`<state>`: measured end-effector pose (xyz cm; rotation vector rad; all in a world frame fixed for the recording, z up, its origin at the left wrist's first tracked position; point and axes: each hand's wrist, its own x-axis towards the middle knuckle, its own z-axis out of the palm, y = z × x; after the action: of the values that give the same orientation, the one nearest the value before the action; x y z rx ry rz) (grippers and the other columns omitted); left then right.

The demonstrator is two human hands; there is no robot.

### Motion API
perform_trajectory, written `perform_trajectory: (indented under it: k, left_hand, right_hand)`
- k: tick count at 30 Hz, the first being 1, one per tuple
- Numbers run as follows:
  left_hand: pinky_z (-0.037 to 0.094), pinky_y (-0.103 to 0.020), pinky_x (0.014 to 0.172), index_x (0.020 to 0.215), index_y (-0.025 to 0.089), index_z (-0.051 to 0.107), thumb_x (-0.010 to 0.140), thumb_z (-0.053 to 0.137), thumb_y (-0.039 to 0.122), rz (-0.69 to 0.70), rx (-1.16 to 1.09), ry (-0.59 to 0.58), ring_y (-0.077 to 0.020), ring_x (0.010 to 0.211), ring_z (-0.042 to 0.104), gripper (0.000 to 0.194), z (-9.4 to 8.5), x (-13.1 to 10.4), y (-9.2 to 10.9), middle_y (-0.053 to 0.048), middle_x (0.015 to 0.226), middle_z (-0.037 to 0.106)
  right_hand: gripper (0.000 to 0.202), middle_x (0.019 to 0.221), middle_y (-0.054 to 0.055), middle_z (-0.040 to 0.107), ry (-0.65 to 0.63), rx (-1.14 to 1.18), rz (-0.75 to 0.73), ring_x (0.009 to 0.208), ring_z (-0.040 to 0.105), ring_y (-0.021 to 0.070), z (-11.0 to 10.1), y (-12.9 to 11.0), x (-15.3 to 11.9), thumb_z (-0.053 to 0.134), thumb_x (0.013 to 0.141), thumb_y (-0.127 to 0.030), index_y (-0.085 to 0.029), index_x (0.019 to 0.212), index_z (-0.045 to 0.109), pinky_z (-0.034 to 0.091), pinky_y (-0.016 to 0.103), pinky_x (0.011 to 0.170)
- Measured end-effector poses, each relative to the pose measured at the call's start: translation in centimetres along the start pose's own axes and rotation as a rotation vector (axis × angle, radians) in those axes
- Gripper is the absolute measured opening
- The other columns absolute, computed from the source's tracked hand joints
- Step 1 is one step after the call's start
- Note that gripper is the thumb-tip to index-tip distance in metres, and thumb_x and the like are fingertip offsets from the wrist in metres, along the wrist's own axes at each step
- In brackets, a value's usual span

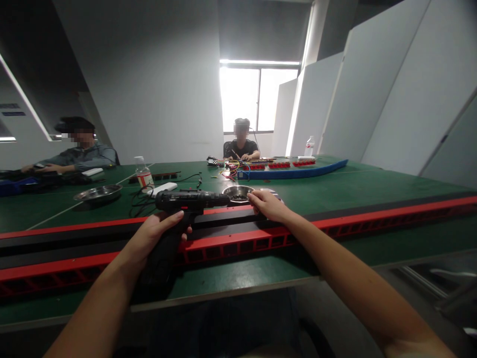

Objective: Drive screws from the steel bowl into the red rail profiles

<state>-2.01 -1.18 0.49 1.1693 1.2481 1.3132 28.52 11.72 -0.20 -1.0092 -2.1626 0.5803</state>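
Observation:
My left hand [156, 229] is wrapped round the handle of a black cordless drill [182, 200], held level with its nose pointing right. Close to the drill's tip, my right hand [269, 206] has its fingertips pinched together; whatever is between them is too small to make out. A small metal bowl [238, 189] with dark little pieces inside stands just behind the tip. Beneath both hands, a long red and black slotted strip [223, 244] runs across the table.
On the green table [201, 176] are a metal dish [99, 194], a bottle [143, 174], black cables [139, 201], colored wires [231, 171], a long blue strip [290, 174] and short red pieces [279, 165]. One person [244, 144] sits opposite, another [85, 149] at the left.

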Motion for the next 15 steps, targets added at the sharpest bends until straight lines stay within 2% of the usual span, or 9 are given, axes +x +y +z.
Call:
perform_trajectory:
  k: [4,7,11,15]
  left_hand:
    - [0.056,-0.022,0.055,0.096,0.011,0.071,0.078,0.078,0.042,-0.014,0.076,0.012,-0.0184,0.061,0.07,0.037,-0.2,-0.1,0.2,-0.014,0.083,0.077]
    - [0.056,-0.024,0.054,0.094,0.009,0.073,0.078,0.078,0.041,0.005,0.216,0.002,-0.022,0.064,0.072,0.036,-1.3,-0.2,1.3,-0.015,0.083,0.077]
    - [0.058,-0.025,0.055,0.088,0.006,0.074,0.078,0.08,0.037,0.021,0.38,0.005,-0.0245,0.063,0.072,0.033,-3.6,-0.8,4.6,-0.015,0.08,0.077]
    - [0.057,-0.025,0.047,0.099,0.007,0.075,0.076,0.081,0.03,-0.022,0.499,0.077,-0.0258,0.062,0.073,0.033,-5.2,-1.6,8.6,-0.012,0.08,0.077]
  right_hand:
    - [0.045,0.061,0.001,0.057,0.032,-0.047,0.051,0.056,0.052,0.0145,0.0,0.4,0.1,0.041,0.1,-0.051,-0.021,0.067,0.049,0.033,0.028,0.057]
    - [0.043,0.061,0.002,0.057,0.081,-0.118,0.102,0.057,0.049,0.0149,0.1,0.5,0.1,0.044,0.098,-0.047,-0.021,0.064,0.048,0.03,0.029,0.057]
    - [0.04,0.066,0.003,0.059,0.068,-0.169,0.051,0.06,0.049,0.0161,0.3,0.8,0.2,0.047,0.096,-0.046,-0.02,0.066,0.051,0.03,0.03,0.059]
    - [0.036,0.072,0.005,0.063,0.062,-0.194,0.022,0.063,0.051,0.0176,0.7,1.0,0.3,0.049,0.096,-0.044,-0.02,0.069,0.056,0.031,0.03,0.06]
